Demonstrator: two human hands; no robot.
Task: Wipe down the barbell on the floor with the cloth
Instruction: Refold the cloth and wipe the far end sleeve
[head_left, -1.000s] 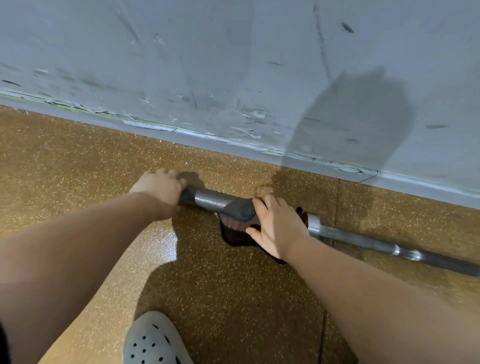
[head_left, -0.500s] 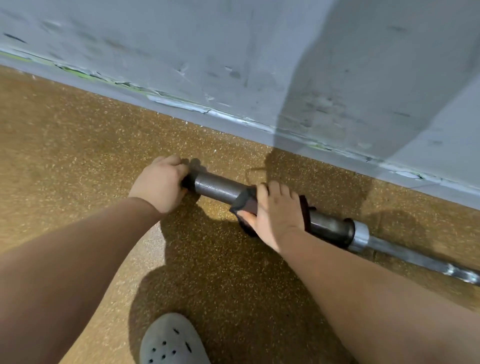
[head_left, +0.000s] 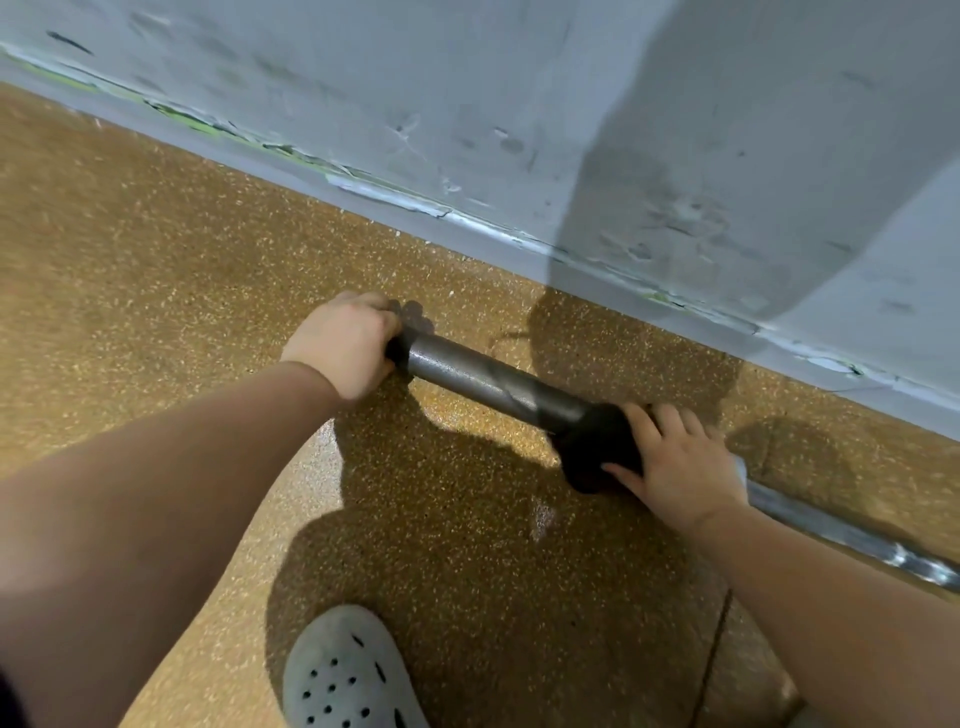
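Both hands are on the barbell (head_left: 519, 396), which lies on the floor (head_left: 156, 260) just beside the foot of the wall (head_left: 467, 104) and runs from centre frame down to the right edge. Your left hand (head_left: 345, 348) is clenched round the free end of the thick sleeve (head_left: 467, 373). Your right hand (head_left: 675, 467) grasps a dark cloth (head_left: 592, 447) wrapped about the sleeve's inner end, fingers over the top and thumb on the near side, just beside the bright collar (head_left: 740, 469). Beyond the collar the thinner shaft (head_left: 841, 532) continues out of view.

Handling: expect the bar to be heavy and wholly rigid. It should not flex, but being round it may roll on the floor unless your left hand pins it. The present holds look sound: the sleeve end for anchoring, the cloth as the sliding contact. The cloth is soft and limp (it bunches under your palm), so it will likely conform to the cylinder and spare your skin the bare metal.

Materials: sleeve — dull grey steel with a faint streaked sheen; collar and shaft — brighter, polished-looking. The floor is ochre and speckled, with a glossy patch near your left forearm. The wall is pale grey paint, scuffed, and chipped along its base. A grey perforated clog (head_left: 348, 675) stands at the lower edge, well apart from the bar.
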